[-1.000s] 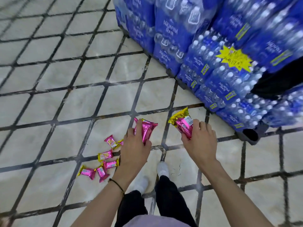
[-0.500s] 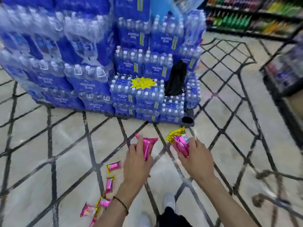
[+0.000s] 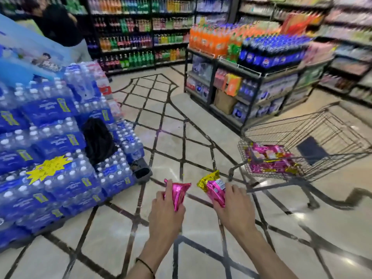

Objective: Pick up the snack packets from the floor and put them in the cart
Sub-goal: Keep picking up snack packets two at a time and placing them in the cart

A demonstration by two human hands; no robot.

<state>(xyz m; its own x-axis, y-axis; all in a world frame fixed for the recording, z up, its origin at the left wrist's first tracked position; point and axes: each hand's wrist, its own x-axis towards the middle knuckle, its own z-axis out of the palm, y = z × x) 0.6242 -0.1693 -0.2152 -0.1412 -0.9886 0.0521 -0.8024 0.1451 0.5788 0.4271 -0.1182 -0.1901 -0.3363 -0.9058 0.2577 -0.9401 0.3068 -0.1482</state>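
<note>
Above the floor (image 3: 112, 228), the left hand (image 3: 167, 215) grips a pink packet (image 3: 178, 193) and the right hand (image 3: 236, 209) a second packet (image 3: 215, 189), each partly covered. Right of them, the cart (image 3: 285, 122) holds a blurred pile of packets (image 3: 267, 158); its far end is cut off.

Glossy beige tile floor (image 3: 112, 234) with dark lattice lines runs between stacked water-bottle packs (image 3: 50, 141) and drink shelves (image 3: 130, 37).

There are 2 hands (image 3: 165, 215) (image 3: 235, 209), 2 held pink snack packets (image 3: 178, 193) (image 3: 215, 191), 1 cart (image 3: 326, 168) and 1 blurred packet heap (image 3: 267, 158).
</note>
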